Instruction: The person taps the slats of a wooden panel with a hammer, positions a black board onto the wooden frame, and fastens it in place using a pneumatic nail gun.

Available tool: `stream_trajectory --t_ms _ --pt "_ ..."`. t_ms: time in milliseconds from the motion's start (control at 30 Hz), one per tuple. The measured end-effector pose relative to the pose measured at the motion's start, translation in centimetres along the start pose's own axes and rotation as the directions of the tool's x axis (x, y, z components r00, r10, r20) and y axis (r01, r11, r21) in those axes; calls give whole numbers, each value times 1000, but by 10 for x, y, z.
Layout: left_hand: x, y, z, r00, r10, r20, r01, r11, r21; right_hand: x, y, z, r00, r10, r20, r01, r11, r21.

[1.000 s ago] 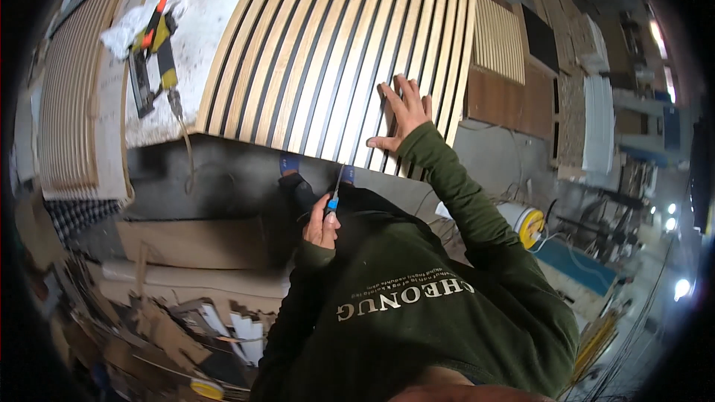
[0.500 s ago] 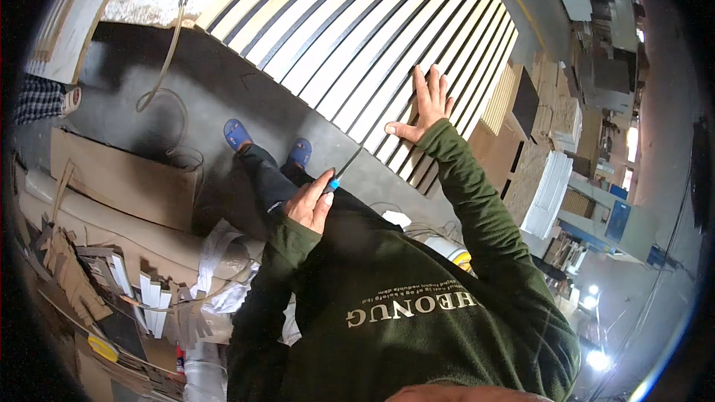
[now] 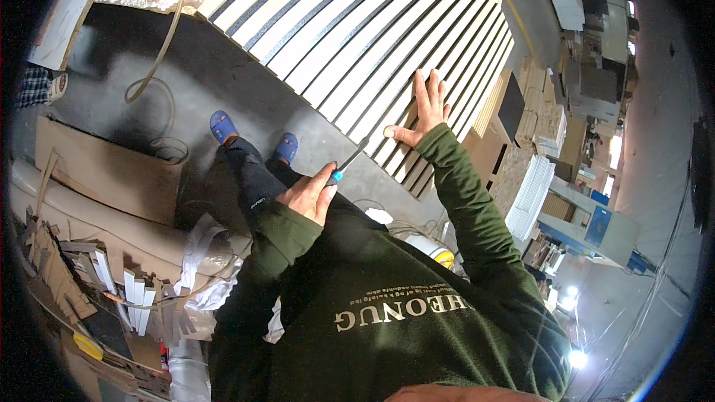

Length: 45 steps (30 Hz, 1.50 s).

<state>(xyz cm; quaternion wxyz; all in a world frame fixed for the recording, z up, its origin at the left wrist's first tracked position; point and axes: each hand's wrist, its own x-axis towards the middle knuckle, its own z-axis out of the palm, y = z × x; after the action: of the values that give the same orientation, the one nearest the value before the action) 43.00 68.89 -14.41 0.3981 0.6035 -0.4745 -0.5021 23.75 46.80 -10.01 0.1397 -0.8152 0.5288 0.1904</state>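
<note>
A panel of pale slats with dark grooves (image 3: 328, 52) lies before me. My left hand (image 3: 307, 195) is closed round the blue handle of a screwdriver (image 3: 349, 162). Its thin metal shaft points up and right, the tip at the panel's near edge by a dark groove; I cannot tell whether it touches. My right hand (image 3: 426, 113) rests on the slats near the right corner, fingers stretched and thumb out to the side, holding nothing.
At the upper left, an air hose (image 3: 159, 59) hangs from a tool fitting and coils on the floor. A brown board (image 3: 104, 171), a long roll (image 3: 112, 234) and wood offcuts (image 3: 138, 290) lie at the left. Stacked white panels (image 3: 530, 193) stand right. Another person's foot (image 3: 57, 87) shows far left.
My view has shifted slightly. The screwdriver's shaft has turned so its flat tip shows more clearly by the panel edge. My right hand stays spread on the slats.
</note>
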Motion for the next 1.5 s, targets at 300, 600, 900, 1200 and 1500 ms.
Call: stream_trajectory --t_ms 300,600,900,1200,1500 --pt "-8 10 17 993 -78 -90 90 987 135 0 -2 1 1000 -10 -15 10 1000 -6" --pt "2 16 10 996 -74 54 75 997 -32 1 -9 2 1000 -4 1 4 999 -49" --pt "13 8 15 998 57 0 -57 998 -4 2 -4 7 998 -27 -65 24 999 -44" --pt "13 15 0 985 -52 163 66 994 -86 1 -6 9 997 -31 -72 30 999 -26" --pt "15 18 0 993 15 114 -5 996 -87 1 -11 2 1000 -4 -16 4 1000 -12"
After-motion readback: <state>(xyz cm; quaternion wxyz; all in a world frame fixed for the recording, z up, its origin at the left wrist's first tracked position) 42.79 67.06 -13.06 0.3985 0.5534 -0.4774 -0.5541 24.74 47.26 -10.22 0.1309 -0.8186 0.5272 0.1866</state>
